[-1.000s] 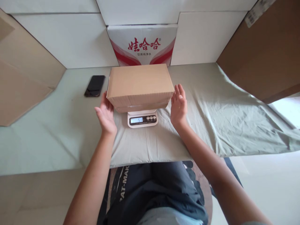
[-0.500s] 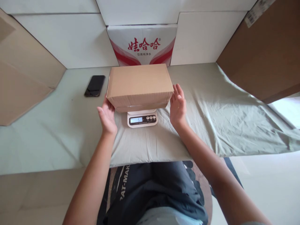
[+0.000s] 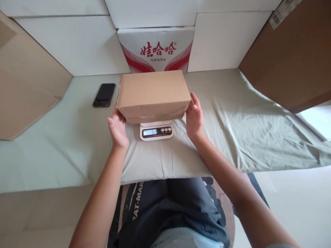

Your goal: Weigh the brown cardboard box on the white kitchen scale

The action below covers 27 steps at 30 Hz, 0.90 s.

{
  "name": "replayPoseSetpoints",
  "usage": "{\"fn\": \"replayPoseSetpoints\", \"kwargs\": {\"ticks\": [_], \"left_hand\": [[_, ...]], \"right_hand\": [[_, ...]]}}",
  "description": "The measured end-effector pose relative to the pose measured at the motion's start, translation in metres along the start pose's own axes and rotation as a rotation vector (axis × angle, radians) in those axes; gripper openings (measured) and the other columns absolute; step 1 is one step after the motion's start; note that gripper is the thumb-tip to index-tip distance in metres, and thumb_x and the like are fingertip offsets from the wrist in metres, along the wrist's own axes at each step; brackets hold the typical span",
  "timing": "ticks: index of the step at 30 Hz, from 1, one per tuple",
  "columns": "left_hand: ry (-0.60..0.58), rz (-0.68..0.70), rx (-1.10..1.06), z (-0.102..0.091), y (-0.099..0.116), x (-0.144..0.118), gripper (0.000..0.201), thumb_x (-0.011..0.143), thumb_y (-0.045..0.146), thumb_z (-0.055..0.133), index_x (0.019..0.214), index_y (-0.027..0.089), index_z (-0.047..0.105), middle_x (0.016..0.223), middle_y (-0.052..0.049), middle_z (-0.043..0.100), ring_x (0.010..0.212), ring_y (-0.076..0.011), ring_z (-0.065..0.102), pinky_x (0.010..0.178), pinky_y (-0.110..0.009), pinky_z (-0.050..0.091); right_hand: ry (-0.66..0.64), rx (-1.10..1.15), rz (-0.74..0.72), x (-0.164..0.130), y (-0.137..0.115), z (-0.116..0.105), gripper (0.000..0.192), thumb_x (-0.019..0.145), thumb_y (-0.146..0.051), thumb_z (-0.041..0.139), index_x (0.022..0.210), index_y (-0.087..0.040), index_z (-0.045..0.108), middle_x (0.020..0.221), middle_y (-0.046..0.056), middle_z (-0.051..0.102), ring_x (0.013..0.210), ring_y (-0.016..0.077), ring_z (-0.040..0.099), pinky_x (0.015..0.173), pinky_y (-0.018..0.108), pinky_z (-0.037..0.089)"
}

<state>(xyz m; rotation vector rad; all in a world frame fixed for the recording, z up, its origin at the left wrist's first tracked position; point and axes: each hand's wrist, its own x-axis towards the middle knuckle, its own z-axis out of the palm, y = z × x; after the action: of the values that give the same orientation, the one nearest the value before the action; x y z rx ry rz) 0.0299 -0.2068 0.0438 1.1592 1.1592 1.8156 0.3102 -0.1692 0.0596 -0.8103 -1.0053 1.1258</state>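
1. Nearest: dark trousers of the seated person, below the front edge of the counter
2. Counter: covered with a pale green cloth, creased most on the right
3. Scale: white, flat on the cloth, display lit; digits look like 51, any decimal mark too small to tell
4. Left hand: beside the box's left end, thumb apart, fingertips partly hidden; grip wide, contact cannot be told
5. Right hand: at the box's right end, palm turned inward, fingers near the front corner; grip likewise wide, contact cannot be told
6. Box: brown cardboard, set on the scale between both hands, overhanging it left and right; tape strip along the front
7. Phone: dark, lying left of the box, apart from it
8. Farthest: white carton with red lettering, standing behind the box, white panels around it
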Motion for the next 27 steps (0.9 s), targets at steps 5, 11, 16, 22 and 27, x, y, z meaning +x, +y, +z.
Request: {"fn": "replayPoseSetpoints", "kwargs": {"ticks": [5,11,16,22,27], "left_hand": [[-0.029,0.013,0.053,-0.0010,0.0001,-0.0004,0.094,0.096,0.099,0.037,0.149,0.031,0.076,0.168,-0.014,0.066,0.168,-0.0429,0.050,0.138,-0.060,0.038],[-0.014,-0.007,0.028,0.0030,0.0040,-0.0014,0.095,0.092,0.101,0.041,0.149,0.032,0.075,0.169,-0.012,0.065,0.168,-0.0410,0.049,0.140,-0.057,0.036],[-0.010,-0.002,-0.002,0.0049,0.0053,-0.0023,0.089,0.093,0.098,0.046,0.143,0.032,0.077,0.167,-0.014,0.066,0.167,-0.0424,0.050,0.139,-0.058,0.036],[0.010,-0.016,-0.018,0.0060,0.0052,-0.0019,0.088,0.090,0.098,0.050,0.139,0.030,0.080,0.165,-0.013,0.069,0.165,-0.0443,0.052,0.138,-0.060,0.038],[-0.008,-0.025,0.013,0.0054,0.0034,-0.0017,0.096,0.090,0.102,0.046,0.143,0.029,0.078,0.164,-0.016,0.068,0.167,-0.0458,0.050,0.138,-0.062,0.039]], "right_hand": [[0.002,-0.003,0.009,-0.0013,-0.0001,0.0011,0.089,0.087,-0.080,0.066,0.162,-0.035,0.056,0.184,0.005,0.052,0.178,0.0366,0.039,0.151,0.065,0.024],[-0.001,-0.018,0.011,-0.0003,0.0029,-0.0003,0.080,0.088,-0.077,0.063,0.159,-0.041,0.059,0.181,0.000,0.056,0.175,0.0332,0.044,0.151,0.064,0.026],[-0.012,-0.015,0.007,-0.0002,0.0021,-0.0006,0.079,0.088,-0.077,0.063,0.158,-0.041,0.059,0.180,-0.001,0.057,0.176,0.0339,0.043,0.151,0.066,0.025],[-0.021,0.003,0.019,-0.0007,-0.0024,0.0016,0.090,0.085,-0.080,0.068,0.161,-0.033,0.056,0.184,0.006,0.052,0.178,0.0371,0.039,0.151,0.064,0.025],[-0.024,-0.026,0.015,-0.0003,-0.0010,0.0038,0.086,0.081,-0.083,0.070,0.154,-0.039,0.060,0.180,0.002,0.057,0.178,0.0379,0.038,0.150,0.066,0.028]]}}
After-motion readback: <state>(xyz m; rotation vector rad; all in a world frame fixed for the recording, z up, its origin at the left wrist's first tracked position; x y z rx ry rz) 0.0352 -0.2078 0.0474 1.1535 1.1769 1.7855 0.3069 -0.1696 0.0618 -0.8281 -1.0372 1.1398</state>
